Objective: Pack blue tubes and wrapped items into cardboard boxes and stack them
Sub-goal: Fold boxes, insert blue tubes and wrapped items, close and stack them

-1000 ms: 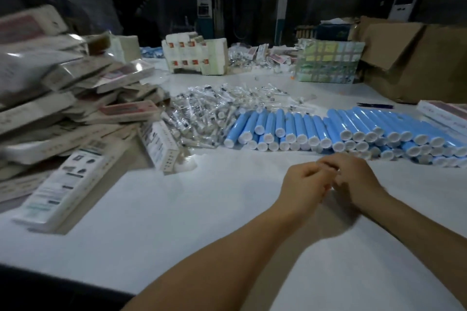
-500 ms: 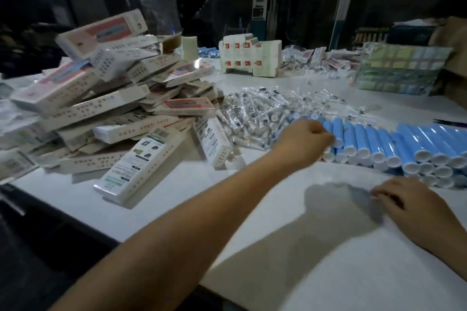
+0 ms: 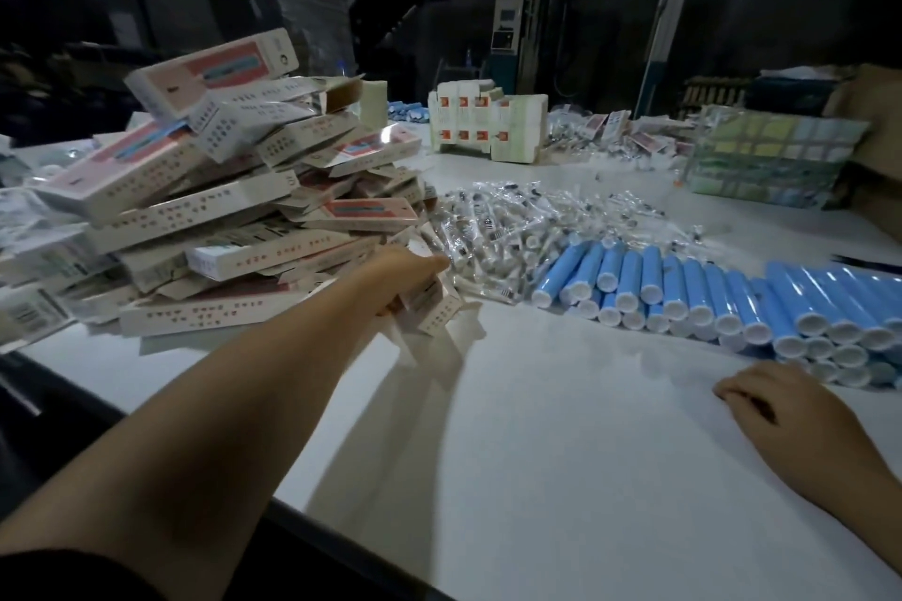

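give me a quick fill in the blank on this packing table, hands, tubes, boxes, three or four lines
1. The left hand reaches to the foot of the pile of ____.
2. The tubes lying in rows on the white table are ____ with white caps.
3. The right hand rests on the ____, holding nothing.
4. The clear wrapped items lie between the box pile and the ____.

Missing words: cardboard boxes; blue; table; tubes
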